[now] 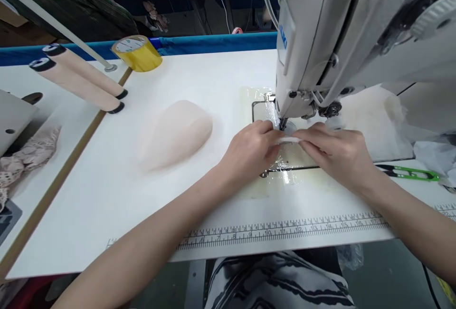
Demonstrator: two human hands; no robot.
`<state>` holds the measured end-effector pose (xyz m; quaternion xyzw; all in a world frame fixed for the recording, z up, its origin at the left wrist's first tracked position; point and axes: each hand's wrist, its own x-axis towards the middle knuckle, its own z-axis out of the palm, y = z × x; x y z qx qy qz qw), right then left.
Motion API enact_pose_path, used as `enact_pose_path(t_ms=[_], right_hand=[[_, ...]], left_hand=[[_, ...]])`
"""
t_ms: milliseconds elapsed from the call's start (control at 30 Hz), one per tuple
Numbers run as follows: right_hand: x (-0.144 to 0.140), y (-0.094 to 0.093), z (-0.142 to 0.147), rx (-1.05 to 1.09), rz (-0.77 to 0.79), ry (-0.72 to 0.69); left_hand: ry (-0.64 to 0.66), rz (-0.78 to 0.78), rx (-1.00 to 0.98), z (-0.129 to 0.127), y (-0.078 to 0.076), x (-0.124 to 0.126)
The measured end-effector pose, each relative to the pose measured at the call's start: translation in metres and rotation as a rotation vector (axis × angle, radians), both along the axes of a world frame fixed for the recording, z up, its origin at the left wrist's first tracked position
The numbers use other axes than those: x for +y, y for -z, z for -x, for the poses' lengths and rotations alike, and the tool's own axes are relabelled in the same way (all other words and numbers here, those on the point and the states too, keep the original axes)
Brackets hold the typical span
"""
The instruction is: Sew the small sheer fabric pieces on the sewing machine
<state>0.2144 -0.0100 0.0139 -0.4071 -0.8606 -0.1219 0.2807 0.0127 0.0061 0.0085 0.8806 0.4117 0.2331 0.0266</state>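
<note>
Under the needle of a white sewing machine [306,38] lies a small strip of white fabric [289,140]. My left hand [253,146] pinches its left end close to the presser foot [282,123]. From the other side, my right hand [337,152] grips the right end between thumb and fingers. Only a short piece of the strip shows between the hands; the rest is hidden by the fingers. A pale beige bra cup [181,133] rests on the white table, left of my left hand and apart from it.
Two beige rolls [81,81] and a yellow tape roll [138,53] stand at the back left. Green thread snips [409,172] lie right of my right hand, near white fabric [374,119]. Lace fabric [30,159] is at far left. A printed ruler [249,236] runs along the front edge.
</note>
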Motion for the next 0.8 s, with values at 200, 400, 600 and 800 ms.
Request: enact_pose_path(t_ms=[200,400,600,800], right_hand=[[0.003,0.001,0.001,-0.015,-0.087,0.043],[0.003,-0.001,0.003,0.003,-0.049,0.037],[0.001,-0.002,0.005,0.041,-0.074,-0.02],[0.001,0.0,0.005,0.042,-0.096,0.033]], left_hand=[[-0.019,0.033,-0.085,-0.009,0.01,0.012],[-0.042,-0.158,-0.027,-0.014,0.016,0.012],[-0.104,-0.156,-0.045,-0.013,0.017,0.012],[-0.069,-0.128,-0.049,-0.014,0.019,0.014]])
